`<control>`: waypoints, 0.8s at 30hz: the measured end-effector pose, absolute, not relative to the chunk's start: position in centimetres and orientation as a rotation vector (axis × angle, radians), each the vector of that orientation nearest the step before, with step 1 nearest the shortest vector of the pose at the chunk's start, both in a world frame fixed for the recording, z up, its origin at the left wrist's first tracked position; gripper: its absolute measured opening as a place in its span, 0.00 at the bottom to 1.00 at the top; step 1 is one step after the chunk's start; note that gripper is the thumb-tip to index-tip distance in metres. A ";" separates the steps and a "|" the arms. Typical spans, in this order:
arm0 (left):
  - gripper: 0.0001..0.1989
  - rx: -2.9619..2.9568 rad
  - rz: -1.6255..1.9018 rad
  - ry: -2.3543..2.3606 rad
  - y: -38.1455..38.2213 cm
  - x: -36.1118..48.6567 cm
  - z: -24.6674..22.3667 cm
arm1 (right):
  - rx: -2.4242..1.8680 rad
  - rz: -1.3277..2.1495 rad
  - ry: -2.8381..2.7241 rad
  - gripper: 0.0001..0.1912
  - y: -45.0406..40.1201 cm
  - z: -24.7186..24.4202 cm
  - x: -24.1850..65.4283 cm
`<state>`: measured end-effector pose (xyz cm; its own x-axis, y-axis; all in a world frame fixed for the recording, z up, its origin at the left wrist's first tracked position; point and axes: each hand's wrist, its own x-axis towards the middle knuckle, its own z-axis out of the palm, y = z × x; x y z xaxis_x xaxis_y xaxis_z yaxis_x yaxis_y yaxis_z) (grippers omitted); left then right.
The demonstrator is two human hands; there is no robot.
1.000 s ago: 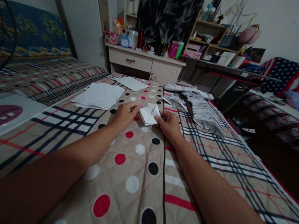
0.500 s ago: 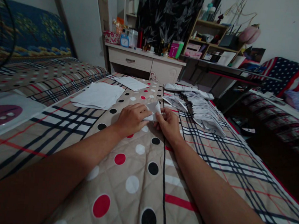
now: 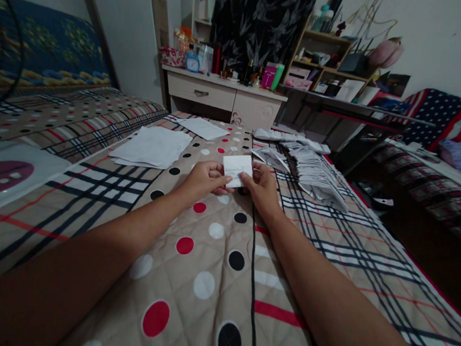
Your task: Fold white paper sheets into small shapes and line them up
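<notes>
Between my two hands is a small folded square of white paper (image 3: 237, 167), with faint print on its face. My left hand (image 3: 208, 177) pinches its lower left corner, thumb on top. My right hand (image 3: 262, 185) grips the right edge, its thumb resting on the face. To the left lies a stack of white sheets (image 3: 152, 147), with another white sheet (image 3: 203, 128) beyond it. Right of my hands are a loose folded paper piece (image 3: 272, 158) and a long row of folded papers (image 3: 315, 172) packed together.
All this lies on a quilted bedspread (image 3: 207, 257) with dots and plaid. A plastic bag (image 3: 12, 175) is at the left. A white dresser (image 3: 221, 94) holding bottles and a clock stands beyond the bed, beside a shelf (image 3: 324, 68).
The paper's raised flap is now down, and it shows as a flat square tilted toward the camera. Both hands have shifted their grip to its sides.
</notes>
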<state>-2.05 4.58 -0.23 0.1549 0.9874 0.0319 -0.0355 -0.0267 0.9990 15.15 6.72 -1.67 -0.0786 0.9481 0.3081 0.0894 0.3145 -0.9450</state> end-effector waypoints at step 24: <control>0.23 1.801 1.103 1.220 5.8 -3.2 -1.1 | -1.250 0.614 -1.938 0.16 7.3 -2.2 15.9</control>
